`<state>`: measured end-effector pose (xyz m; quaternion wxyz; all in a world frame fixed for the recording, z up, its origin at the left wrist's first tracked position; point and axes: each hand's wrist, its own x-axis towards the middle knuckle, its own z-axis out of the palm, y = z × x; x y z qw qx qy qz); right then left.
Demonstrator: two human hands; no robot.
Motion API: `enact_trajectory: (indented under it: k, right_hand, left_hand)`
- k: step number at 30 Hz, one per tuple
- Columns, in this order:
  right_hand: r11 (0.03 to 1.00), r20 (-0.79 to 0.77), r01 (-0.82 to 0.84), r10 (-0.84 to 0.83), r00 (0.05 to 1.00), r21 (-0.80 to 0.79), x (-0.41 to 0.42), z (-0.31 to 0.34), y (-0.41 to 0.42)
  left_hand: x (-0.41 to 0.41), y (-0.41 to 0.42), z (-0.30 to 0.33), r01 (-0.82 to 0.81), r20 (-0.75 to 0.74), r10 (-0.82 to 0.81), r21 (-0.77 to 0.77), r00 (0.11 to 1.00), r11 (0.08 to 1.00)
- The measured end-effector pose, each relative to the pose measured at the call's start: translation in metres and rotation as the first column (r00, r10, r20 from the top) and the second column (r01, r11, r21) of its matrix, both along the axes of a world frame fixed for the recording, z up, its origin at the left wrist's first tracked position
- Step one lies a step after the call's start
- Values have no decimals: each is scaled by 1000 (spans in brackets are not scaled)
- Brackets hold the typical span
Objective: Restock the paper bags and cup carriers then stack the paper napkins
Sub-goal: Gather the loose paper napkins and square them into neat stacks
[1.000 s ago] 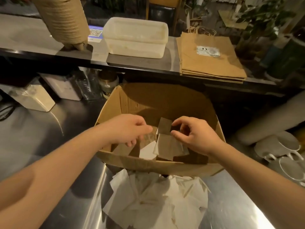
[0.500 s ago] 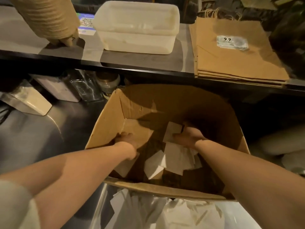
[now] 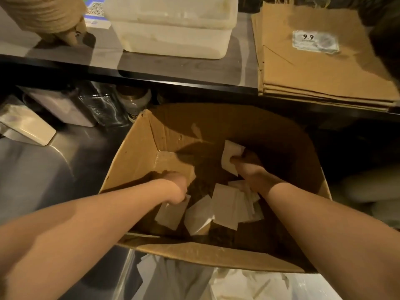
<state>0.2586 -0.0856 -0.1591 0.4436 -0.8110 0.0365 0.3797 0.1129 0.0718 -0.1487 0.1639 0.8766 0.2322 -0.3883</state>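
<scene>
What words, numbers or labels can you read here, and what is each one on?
"9.9": on the white sticker on the top brown paper bag; the smaller print beneath is too blurred to read.
Blue and white card behind the translucent plastic tub: a code-like pattern, its text unreadable.

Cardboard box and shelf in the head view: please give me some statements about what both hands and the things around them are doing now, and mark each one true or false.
1. Both hands reach down inside the cardboard box. True.
2. The right hand holds nothing. False: it grips a paper napkin.
3. The paper bags lie flat in a stack on the upper shelf. True.
4. The white plastic tub sits inside the box. False: it stands on the shelf, left of the bags.
5. The left hand rests on the box's near rim. False: it is down in the box, touching a loose napkin.
</scene>
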Motion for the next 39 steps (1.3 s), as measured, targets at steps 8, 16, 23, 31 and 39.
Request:
enact_trajectory:
  k: [8,16,23,31,39]
  right_hand:
    - [629,-1,-617,700,714,-472,-4,10,-29]
    - [421,-26,-702,847,530,-574,-34,-26,-39]
    - [568,-34,-675,753,658,-471,-19,-26,-40]
    - [945,95,-318,325,941,-76,-20,64,-45]
    - [922,169,-302,266,949,242,-82,157,-75]
  left_hand:
    - [27,-53,-13,86,154,-73,-77,985,993]
    - [32,-72,-40,67,110,-64,-22,992,997]
    - [25,-64,-29,196,100,-196,15,975,981]
    - [22,-34,56,-132,256,204,-270,945,954]
    - [-41,-46,144,-93,447,343,-492,826,866]
